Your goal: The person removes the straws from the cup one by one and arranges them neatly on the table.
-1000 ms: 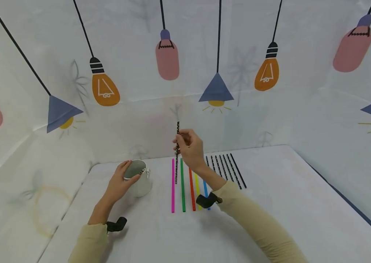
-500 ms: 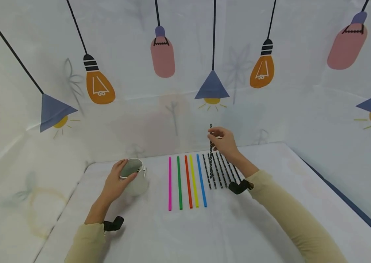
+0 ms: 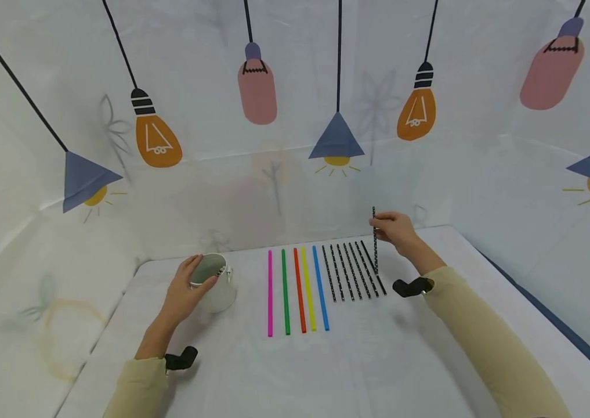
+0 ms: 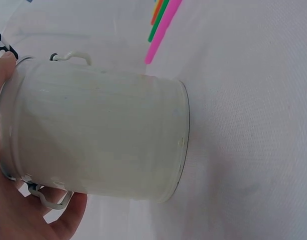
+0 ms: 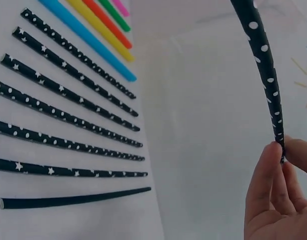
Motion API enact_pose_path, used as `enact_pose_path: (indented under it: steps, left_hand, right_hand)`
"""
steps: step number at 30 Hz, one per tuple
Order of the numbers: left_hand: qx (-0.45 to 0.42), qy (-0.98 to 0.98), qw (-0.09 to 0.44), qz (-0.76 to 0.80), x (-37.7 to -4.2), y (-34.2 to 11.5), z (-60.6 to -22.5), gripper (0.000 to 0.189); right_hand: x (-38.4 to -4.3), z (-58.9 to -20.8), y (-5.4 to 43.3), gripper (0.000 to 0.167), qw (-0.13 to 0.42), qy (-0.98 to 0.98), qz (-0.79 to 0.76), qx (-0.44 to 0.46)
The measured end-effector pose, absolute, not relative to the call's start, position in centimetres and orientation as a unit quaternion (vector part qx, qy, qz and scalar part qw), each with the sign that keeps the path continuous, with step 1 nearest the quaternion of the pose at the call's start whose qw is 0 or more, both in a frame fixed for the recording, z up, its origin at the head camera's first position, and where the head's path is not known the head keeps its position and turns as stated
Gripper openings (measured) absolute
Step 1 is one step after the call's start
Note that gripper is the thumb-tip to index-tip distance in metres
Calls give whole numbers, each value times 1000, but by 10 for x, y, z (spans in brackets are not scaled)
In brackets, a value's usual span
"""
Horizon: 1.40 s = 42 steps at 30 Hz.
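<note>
My right hand (image 3: 399, 233) pinches a black drinking straw with white dots (image 5: 267, 70) between thumb and fingertips. It stands nearly upright, its lower end overlapping the right end of a row of black straws. That row holds several dotted and star-patterned black straws (image 5: 71, 119) and a plain black straw (image 5: 68, 201) at its right end. At the left, my left hand (image 3: 184, 292) grips the rim of a small white pail (image 3: 220, 299), thumb on the near side, fingers around the far side. Beside the thumb, a black-and-white patterned end (image 4: 3, 44) shows at the pail's mouth.
Between the pail and the black row lie a pink straw (image 3: 270, 296), a green straw (image 3: 285, 290), a red-orange straw (image 3: 300, 290), a yellow straw (image 3: 308, 290) and a blue straw (image 3: 321, 290). A lamp-printed sheet (image 3: 295, 197) rises behind the white table (image 3: 295, 377).
My right hand has carried the dotted straw rightward, from above the coloured straws to the right end of the black row. My left hand keeps its hold on the pail.
</note>
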State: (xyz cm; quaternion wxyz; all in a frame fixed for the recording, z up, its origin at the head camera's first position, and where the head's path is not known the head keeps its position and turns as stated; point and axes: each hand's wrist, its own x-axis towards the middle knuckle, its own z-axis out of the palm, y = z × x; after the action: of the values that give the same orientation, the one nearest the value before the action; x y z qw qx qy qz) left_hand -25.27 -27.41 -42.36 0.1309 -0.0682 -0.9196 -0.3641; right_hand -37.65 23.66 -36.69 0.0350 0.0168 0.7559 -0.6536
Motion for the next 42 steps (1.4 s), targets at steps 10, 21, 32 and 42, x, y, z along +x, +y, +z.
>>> enact_pose_path:
  steps: [10, 21, 32, 42]
  left_hand:
    - [-58, -921, 130, -362, -252, -273, -425, 75]
    - [-53, -920, 131, -366, -253, -273, -424, 75]
    - [-56, -916, 144, -371, -255, -273, -428, 74]
    - [-54, -914, 139, -377, -256, -273, -427, 75]
  right_hand:
    - [-386, -395, 261, 53, 40, 797, -602, 31]
    - [-394, -422, 267, 47, 29, 828, -558, 46]
    - [-398, -443, 262, 42, 35, 842, -535, 56]
    - [-405, -459, 255, 38, 32, 875, -478, 70]
